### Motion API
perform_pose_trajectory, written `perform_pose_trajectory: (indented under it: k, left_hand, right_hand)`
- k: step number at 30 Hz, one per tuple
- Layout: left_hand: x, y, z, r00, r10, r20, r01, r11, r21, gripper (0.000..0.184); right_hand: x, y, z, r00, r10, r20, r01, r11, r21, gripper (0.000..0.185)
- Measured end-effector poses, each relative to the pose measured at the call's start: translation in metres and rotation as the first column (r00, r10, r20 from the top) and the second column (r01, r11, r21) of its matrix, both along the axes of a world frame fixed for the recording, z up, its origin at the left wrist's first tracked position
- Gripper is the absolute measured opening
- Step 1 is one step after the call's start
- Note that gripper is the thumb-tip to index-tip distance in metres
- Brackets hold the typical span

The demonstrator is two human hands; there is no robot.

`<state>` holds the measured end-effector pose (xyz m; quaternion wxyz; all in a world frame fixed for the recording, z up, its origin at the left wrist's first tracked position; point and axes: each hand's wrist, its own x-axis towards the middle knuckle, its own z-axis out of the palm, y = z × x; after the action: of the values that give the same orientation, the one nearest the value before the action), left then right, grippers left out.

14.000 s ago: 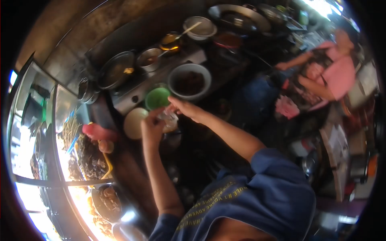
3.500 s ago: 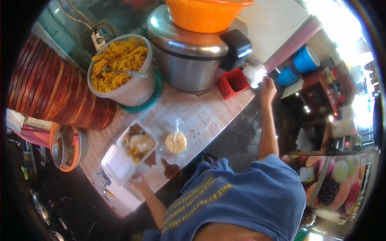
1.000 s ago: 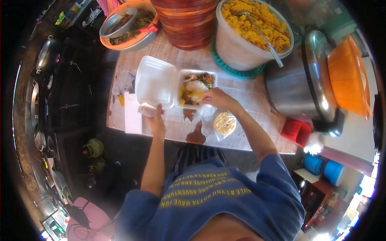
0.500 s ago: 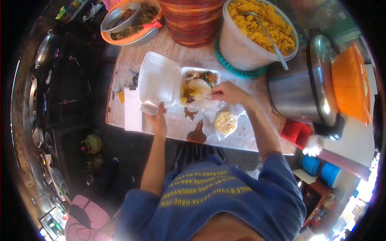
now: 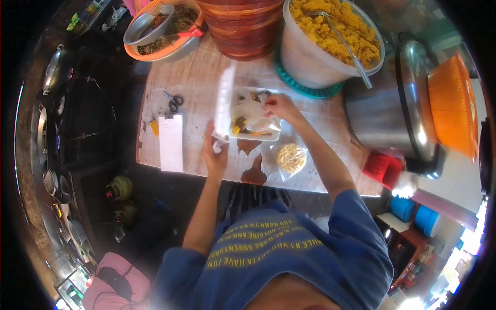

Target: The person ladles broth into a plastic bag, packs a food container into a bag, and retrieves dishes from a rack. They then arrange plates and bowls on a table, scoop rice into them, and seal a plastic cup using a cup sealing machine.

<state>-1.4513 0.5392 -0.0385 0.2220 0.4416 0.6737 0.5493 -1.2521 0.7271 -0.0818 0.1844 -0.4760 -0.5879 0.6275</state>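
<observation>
A white foam food box (image 5: 257, 137) lies on the table with its lid (image 5: 224, 106) tilted up, nearly upright and blurred. My left hand (image 5: 215, 157) is closed at the lid's lower edge, with a small crumpled white piece (image 5: 220, 144) by its fingers. Over the food lies a clear plastic bag (image 5: 254, 114). My right hand (image 5: 281, 107) pinches the bag at the box's right side. Beneath it show yellow food (image 5: 238, 125) and darker bits, partly hidden. A small clear bag of pale, crisp-looking pieces (image 5: 291, 157) lies nearer me, below my right forearm.
A tub (image 5: 305, 64) of yellow rice with a spoon (image 5: 349, 49) stands at the back, beside a reddish-brown stack (image 5: 237, 31). Bowls of food (image 5: 160, 36) are back left. Scissors (image 5: 174, 102) and a clipboard (image 5: 171, 144) lie left; a large steel pot (image 5: 385, 103) stands right.
The lid has swung up from lying open at the left, with my left hand moving right. My right hand has brought the clear bag up over the food in the box.
</observation>
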Motion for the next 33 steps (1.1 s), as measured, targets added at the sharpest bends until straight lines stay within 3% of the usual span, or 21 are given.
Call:
perform_pose_trajectory:
  k: [2,3,4,6,7,8,10,11,12,14,15,17,18,20,24,26,28,33]
  left_hand:
    - [0.009,0.004,0.011,0.943,-0.194,-0.272,0.193,0.981,-0.031,0.065]
    - [0.014,0.007,0.014,0.907,-0.238,-0.348,0.24,0.97,-0.039,0.08]
    - [0.018,0.008,0.013,0.906,-0.242,-0.348,0.244,0.969,-0.038,0.08]
    - [0.024,0.007,0.012,0.868,-0.382,-0.316,0.325,0.92,-0.22,0.079]
    - [0.026,0.006,0.021,0.853,-0.465,-0.239,0.372,0.861,-0.346,0.081]
    - [0.026,0.006,0.015,0.85,-0.468,-0.242,0.375,0.86,-0.346,0.081]
    - [0.028,0.009,0.0,0.797,-0.494,-0.347,0.418,0.866,-0.275,0.082]
    - [0.028,0.01,-0.002,0.793,-0.498,-0.35,0.422,0.864,-0.275,0.082]
    - [0.028,0.011,-0.002,0.772,-0.504,-0.388,0.422,0.862,-0.28,0.082]
    - [0.029,0.012,-0.001,0.746,-0.514,-0.424,0.425,0.857,-0.29,0.083]
    - [0.028,0.012,-0.003,0.743,-0.525,-0.416,0.447,0.851,-0.277,0.088]
    - [0.028,0.013,-0.005,0.736,-0.54,-0.41,0.471,0.842,-0.263,0.093]
    - [0.028,0.014,-0.006,0.705,-0.553,-0.444,0.471,0.833,-0.29,0.092]
    - [0.028,0.014,-0.01,0.676,-0.563,-0.476,0.466,0.826,-0.317,0.091]
    - [0.027,0.016,-0.016,0.629,-0.581,-0.516,0.481,0.813,-0.329,0.085]
    - [0.028,0.015,-0.018,0.604,-0.567,-0.56,0.487,0.819,-0.304,0.082]
    - [0.028,0.014,-0.013,0.655,-0.642,-0.398,0.496,0.763,-0.414,0.084]
    - [0.03,0.014,-0.012,0.645,-0.602,-0.47,0.468,0.798,-0.38,0.083]
  right_hand:
    - [0.006,-0.005,-0.007,0.998,0.014,-0.063,-0.018,0.998,-0.055,0.025]
    - [0.008,-0.007,-0.008,0.991,0.033,-0.129,-0.047,0.994,-0.104,0.026]
    - [0.011,-0.011,0.004,0.991,0.029,-0.129,-0.043,0.994,-0.103,0.026]
    - [0.019,-0.018,0.025,0.917,-0.136,-0.374,-0.038,0.905,-0.423,0.026]
    - [0.026,-0.018,0.014,0.927,-0.085,-0.365,-0.063,0.924,-0.376,0.027]
    - [0.03,-0.02,0.011,0.926,-0.089,-0.368,-0.06,0.925,-0.375,0.027]
    - [0.035,-0.024,0.007,1.0,0.017,-0.022,-0.016,1.0,0.024,0.028]
    - [0.035,-0.023,-0.01,0.999,-0.034,0.0,0.034,0.998,0.046,0.028]
    - [0.035,-0.025,-0.015,0.999,-0.04,-0.004,0.041,0.998,0.045,0.028]
    - [0.036,-0.03,-0.024,0.994,-0.105,-0.004,0.095,0.885,0.455,0.021]
    - [0.034,-0.031,-0.026,0.994,-0.111,-0.007,0.102,0.885,0.454,0.021]
    - [0.033,-0.029,-0.028,0.965,-0.175,-0.196,0.263,0.646,0.716,0.021]
    - [0.037,-0.032,-0.027,0.962,-0.183,-0.2,0.271,0.641,0.718,0.021]
    - [0.049,-0.047,-0.025,0.966,-0.224,-0.127,0.257,0.88,0.399,0.022]
    - [0.058,-0.064,-0.04,0.864,-0.397,-0.31,0.465,0.865,0.187,0.019]
    - [0.061,-0.071,-0.029,0.728,-0.537,-0.426,0.473,0.843,-0.255,0.021]
    - [0.064,-0.071,-0.039,0.711,-0.528,-0.464,0.466,0.849,-0.251,0.022]
    - [0.062,-0.064,-0.06,0.649,-0.4,-0.647,0.333,0.914,-0.231,0.026]
